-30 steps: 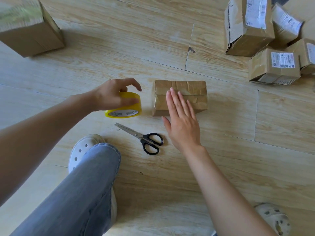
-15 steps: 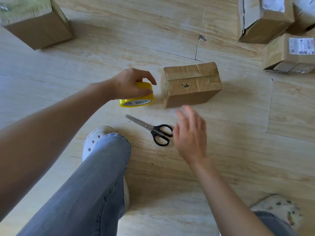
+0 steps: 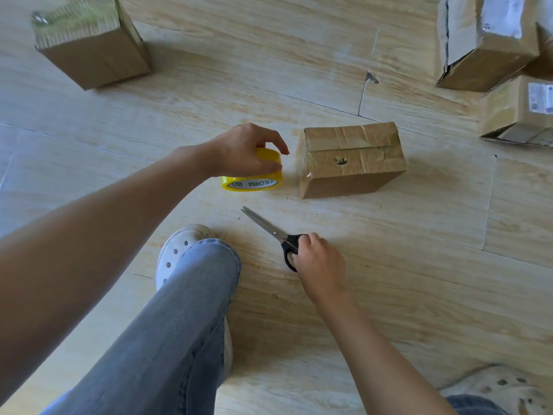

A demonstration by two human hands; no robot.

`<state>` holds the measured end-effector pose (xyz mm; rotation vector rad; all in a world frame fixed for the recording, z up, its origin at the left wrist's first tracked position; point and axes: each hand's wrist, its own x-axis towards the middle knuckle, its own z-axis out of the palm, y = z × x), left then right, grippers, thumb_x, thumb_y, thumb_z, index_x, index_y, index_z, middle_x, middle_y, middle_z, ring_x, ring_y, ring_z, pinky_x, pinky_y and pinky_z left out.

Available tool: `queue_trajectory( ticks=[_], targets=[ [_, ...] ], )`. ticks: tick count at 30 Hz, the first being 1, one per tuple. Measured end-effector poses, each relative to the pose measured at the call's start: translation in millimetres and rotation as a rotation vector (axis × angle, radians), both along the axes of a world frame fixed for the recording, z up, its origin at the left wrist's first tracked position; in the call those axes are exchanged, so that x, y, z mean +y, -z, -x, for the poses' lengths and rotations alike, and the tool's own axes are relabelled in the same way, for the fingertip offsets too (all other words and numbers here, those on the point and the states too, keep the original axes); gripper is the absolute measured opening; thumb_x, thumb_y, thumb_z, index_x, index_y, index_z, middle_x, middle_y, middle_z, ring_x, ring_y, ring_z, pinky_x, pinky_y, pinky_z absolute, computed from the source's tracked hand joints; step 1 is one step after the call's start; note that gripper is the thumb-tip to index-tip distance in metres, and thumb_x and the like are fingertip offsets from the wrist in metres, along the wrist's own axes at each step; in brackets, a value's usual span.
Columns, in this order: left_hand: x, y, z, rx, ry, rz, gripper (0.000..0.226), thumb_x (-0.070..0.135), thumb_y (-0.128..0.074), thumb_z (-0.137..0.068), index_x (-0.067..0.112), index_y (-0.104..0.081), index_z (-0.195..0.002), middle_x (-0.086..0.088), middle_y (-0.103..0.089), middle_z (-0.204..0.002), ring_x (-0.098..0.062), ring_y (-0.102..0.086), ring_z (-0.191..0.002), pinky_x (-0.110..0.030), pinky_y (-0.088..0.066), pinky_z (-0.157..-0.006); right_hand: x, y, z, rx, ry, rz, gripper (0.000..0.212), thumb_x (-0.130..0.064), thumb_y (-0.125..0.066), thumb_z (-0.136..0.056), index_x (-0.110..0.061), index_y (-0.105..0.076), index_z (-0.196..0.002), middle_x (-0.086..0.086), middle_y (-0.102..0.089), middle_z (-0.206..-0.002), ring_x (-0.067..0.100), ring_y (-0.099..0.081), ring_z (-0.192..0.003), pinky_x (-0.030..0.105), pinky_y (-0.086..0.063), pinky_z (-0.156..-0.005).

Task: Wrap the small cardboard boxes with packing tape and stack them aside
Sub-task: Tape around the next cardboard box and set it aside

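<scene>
Small cardboard box: taped, a hole in its top, on the wood floor in front of you. Yellow tape roll: just left of it, gripped from above by your left hand. Black-handled scissors: nearer you, handles under your right hand's curled fingers.

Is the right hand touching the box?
No, the right hand grips the scissors by the handles, apart from the box.

Wood floor, taped box, scissors
</scene>
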<state>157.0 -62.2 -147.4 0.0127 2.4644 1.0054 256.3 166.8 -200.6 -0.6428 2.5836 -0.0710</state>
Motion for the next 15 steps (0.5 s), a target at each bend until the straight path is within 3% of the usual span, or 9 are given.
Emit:
queue_trajectory(
  ticks=[3,5,7,10,15],
  targets=[
    [-1,-2,1,0.006,0.004,0.005,0.026,0.030,-0.063,-0.086,0.034,-0.062,-0.112,0.014,-0.051,-0.078,0.001,-0.052,-0.070,-0.018,-0.037,-0.056,8,-5,3,-0.186,0.249,0.177,0.021,-0.036,-0.050,-0.096,-0.015,-0.050,-0.093,-0.003,-0.060,-0.082,0.014,-0.052,-0.064,0.028,-0.035,-0.049],
    [-1,-3,2,0.010,-0.001,0.011,0.026,0.029,-0.063,-0.086,0.033,-0.062,-0.112,0.014,-0.050,-0.078,0.001,-0.051,-0.070,-0.018,-0.037,-0.056,16,-11,1,-0.425,0.530,0.412,0.022,-0.035,-0.068,-0.087,-0.017,-0.055,-0.088,-0.004,-0.065,-0.076,0.012,-0.060,-0.065,0.032,-0.050,-0.056],
    [-1,-3,2,0.007,-0.006,0.008,0.026,0.029,-0.063,-0.086,0.033,-0.062,-0.112,0.013,-0.051,-0.079,0.000,-0.052,-0.070,-0.018,-0.038,-0.055,21,-20,-4,-0.595,0.717,0.577,0.039,-0.043,-0.082,-0.071,-0.014,-0.059,-0.085,-0.001,-0.068,-0.072,0.010,-0.063,-0.063,0.030,-0.055,-0.057],
    [-1,-4,1,0.000,-0.011,-0.013,0.025,0.029,-0.063,-0.086,0.034,-0.061,-0.111,0.011,-0.053,-0.080,-0.002,-0.054,-0.071,-0.018,-0.040,-0.056,24,-31,-8,-0.713,0.855,0.677,0.063,-0.059,-0.078,-0.052,-0.008,-0.060,-0.086,0.000,-0.066,-0.064,0.011,-0.063,-0.056,0.024,-0.051,-0.049],
    [-1,-2,-2,-0.026,-0.026,-0.030,0.024,0.029,-0.063,-0.086,0.035,-0.060,-0.109,0.008,-0.057,-0.082,-0.004,-0.058,-0.074,-0.020,-0.043,-0.058,20,-43,-6,-0.795,0.870,0.800,0.069,-0.064,-0.071,-0.062,-0.006,-0.055,-0.096,0.004,-0.055,-0.072,0.010,-0.058,-0.061,0.028,-0.050,-0.046]
  ],
)
